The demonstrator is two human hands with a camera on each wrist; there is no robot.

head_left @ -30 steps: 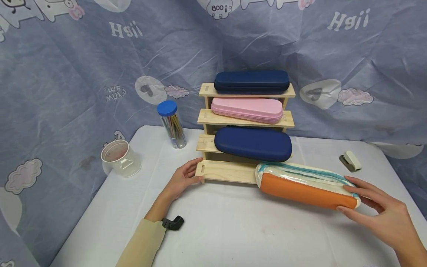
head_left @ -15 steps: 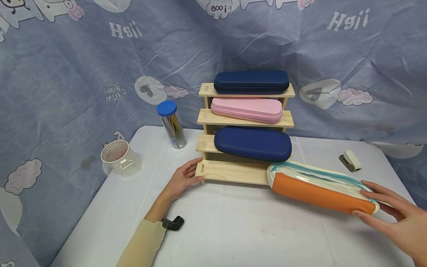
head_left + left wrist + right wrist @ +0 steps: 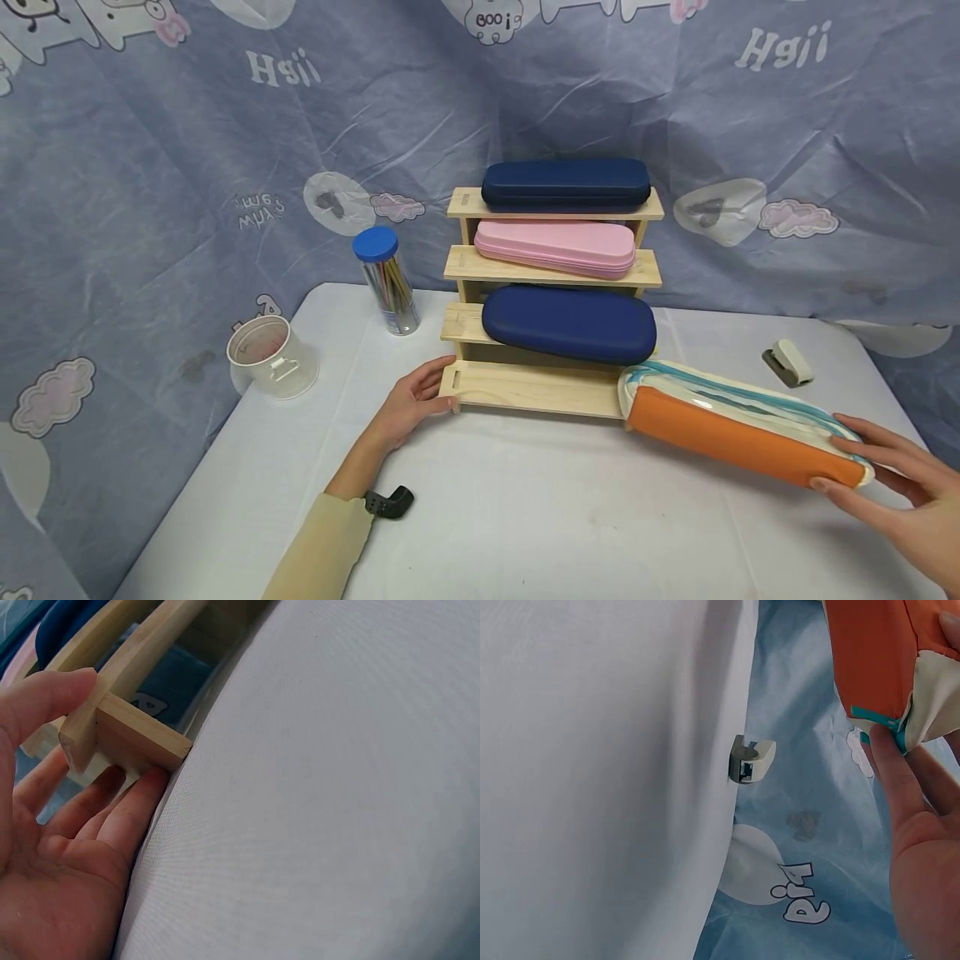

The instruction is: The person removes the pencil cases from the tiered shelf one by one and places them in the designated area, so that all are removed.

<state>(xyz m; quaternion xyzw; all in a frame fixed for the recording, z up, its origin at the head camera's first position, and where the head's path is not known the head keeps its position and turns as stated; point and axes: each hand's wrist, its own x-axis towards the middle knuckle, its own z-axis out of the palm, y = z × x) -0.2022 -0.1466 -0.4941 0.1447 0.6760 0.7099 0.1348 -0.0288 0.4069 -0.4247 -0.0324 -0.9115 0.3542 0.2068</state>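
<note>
In the head view, my left hand [image 3: 411, 402] holds the left end of the bottom step of a wooden tiered rack [image 3: 532, 388]. The left wrist view shows the thumb on the step's end [image 3: 79, 735] and the fingers curled behind it. My right hand [image 3: 903, 492] grips the right end of an orange and cream pencil case [image 3: 738, 437] with a clear window and teal trim. The case slants away from the bottom step, its left end at the step's right end. The right wrist view shows my right fingers [image 3: 896, 772] at the case's corner.
A dark navy case [image 3: 566, 185], a pink case [image 3: 555, 246] and a blue case [image 3: 568, 323] lie on the upper steps. A jar of pencils with a blue lid [image 3: 387, 279], a white cup [image 3: 273, 357] and a small stapler [image 3: 787, 362] stand on the white table [image 3: 525, 517].
My right hand has drawn the orange pencil case rightward and slightly toward me, uncovering more of the bottom step. The left hand and the rack have stayed put.
</note>
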